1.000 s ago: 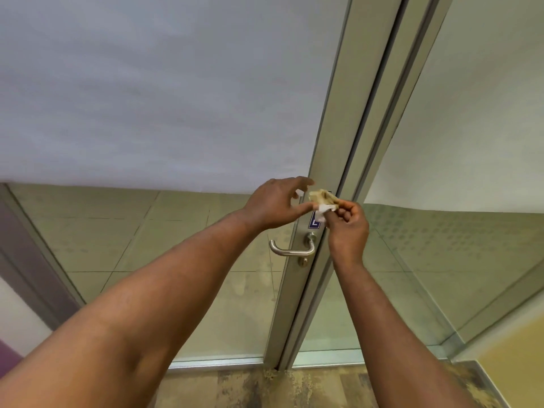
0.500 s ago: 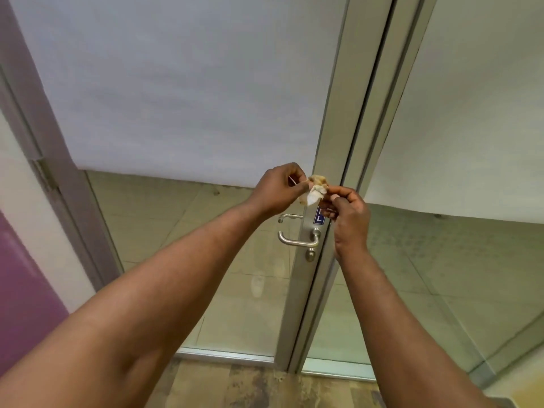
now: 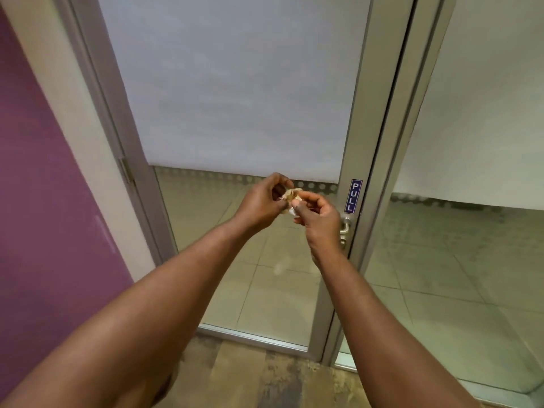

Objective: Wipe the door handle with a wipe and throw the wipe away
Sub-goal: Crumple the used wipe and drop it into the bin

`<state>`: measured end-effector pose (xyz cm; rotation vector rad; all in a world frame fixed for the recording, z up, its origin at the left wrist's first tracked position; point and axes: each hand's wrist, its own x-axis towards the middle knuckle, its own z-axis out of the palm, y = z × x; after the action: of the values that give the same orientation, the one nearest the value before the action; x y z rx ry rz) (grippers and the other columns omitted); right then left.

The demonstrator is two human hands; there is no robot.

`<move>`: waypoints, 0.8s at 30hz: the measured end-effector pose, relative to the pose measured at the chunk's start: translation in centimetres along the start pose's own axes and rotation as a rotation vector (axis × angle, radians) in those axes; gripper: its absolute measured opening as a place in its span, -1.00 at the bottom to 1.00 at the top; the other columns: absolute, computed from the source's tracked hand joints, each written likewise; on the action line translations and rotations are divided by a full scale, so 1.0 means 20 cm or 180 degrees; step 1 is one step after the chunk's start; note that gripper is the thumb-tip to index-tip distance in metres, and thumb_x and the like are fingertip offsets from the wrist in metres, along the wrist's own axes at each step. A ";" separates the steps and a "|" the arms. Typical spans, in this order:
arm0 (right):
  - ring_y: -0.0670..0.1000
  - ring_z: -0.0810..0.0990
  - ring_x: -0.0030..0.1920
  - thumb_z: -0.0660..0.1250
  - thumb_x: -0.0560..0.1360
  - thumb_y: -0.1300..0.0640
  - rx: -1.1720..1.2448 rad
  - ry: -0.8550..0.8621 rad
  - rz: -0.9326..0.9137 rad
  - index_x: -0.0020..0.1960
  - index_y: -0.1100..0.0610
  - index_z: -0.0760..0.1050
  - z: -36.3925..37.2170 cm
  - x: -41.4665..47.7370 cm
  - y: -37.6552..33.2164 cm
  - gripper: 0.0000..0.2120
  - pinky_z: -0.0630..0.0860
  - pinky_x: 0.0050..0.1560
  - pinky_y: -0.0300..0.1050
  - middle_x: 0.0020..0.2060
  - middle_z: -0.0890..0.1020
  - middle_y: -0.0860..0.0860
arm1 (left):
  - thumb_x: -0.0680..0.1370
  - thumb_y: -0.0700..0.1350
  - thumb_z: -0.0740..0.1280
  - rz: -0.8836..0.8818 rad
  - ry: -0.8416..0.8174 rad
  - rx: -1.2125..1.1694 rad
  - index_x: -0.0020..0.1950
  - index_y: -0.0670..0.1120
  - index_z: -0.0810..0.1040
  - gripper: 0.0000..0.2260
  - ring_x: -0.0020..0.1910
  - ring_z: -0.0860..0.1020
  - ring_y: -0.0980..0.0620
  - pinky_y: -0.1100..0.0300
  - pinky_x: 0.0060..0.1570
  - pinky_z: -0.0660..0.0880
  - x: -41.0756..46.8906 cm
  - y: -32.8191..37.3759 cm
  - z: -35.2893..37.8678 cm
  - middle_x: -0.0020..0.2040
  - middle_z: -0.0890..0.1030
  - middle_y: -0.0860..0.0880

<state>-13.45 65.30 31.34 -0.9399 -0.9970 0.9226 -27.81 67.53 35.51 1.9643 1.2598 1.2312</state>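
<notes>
Two hands: left (image 3: 260, 203), right (image 3: 319, 219); one wipe (image 3: 290, 196); one door handle (image 3: 345, 228); one PULL sign (image 3: 353, 196).

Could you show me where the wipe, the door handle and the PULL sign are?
wipe (image 3: 291, 196): head view, the crumpled middle between both hands.
door handle (image 3: 346, 225): head view, its metal base beside the right wrist.
PULL sign (image 3: 353, 196): head view, middle of the blue label.

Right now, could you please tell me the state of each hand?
Left hand: closed on the crumpled wipe.
Right hand: closed, pinching the same wipe from the other side.
</notes>
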 end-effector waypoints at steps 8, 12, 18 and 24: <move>0.15 0.69 -0.03 0.40 0.41 0.37 0.0015 -0.0407 -0.0155 -0.11 0.12 0.69 0.54 -0.14 0.11 -0.80 0.63 -0.10 -0.07 0.00 0.69 0.22 | 0.54 -0.25 0.44 -0.0509 0.0523 0.0353 -0.10 0.08 0.63 -0.79 -0.13 0.70 0.07 -0.06 -0.04 0.67 -0.20 -0.23 -0.47 -0.14 0.70 0.08; 0.04 0.63 -0.02 0.38 0.49 0.16 -0.0211 -0.0568 0.0013 0.18 0.01 0.61 0.86 -0.22 0.27 -0.73 0.57 -0.18 -0.09 0.12 0.64 0.05 | 0.56 -0.34 0.36 -0.0703 0.0888 0.0215 -0.08 0.06 0.66 -0.72 -0.10 0.70 0.13 0.14 -0.03 0.66 -0.30 -0.40 -0.72 -0.11 0.71 0.10; -0.02 0.62 -0.24 0.37 0.58 0.15 -0.0287 -0.1168 0.0654 0.16 0.09 0.61 1.37 -0.36 0.51 -0.83 0.59 -0.35 -0.14 -0.12 0.69 0.03 | 0.56 -0.34 0.29 -0.0850 0.1033 0.0631 0.22 0.03 0.69 -0.63 0.08 0.64 0.27 0.32 0.19 0.55 -0.54 -0.72 -1.13 0.08 0.70 0.13; 0.05 0.66 -0.19 0.38 0.53 0.25 -0.0500 -0.1345 0.0845 -0.05 0.10 0.62 1.79 -0.56 0.74 -0.92 0.61 -0.29 -0.12 -0.14 0.70 0.11 | 0.59 -0.07 0.24 -0.1116 0.0900 0.1650 0.46 0.13 0.52 -0.57 0.34 0.58 -0.02 0.01 0.28 0.56 -0.90 -1.11 -1.47 0.41 0.59 0.08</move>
<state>-52.97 66.87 23.75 -1.0491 -1.3376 1.3162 -66.45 59.62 24.38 1.8114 2.1392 1.1023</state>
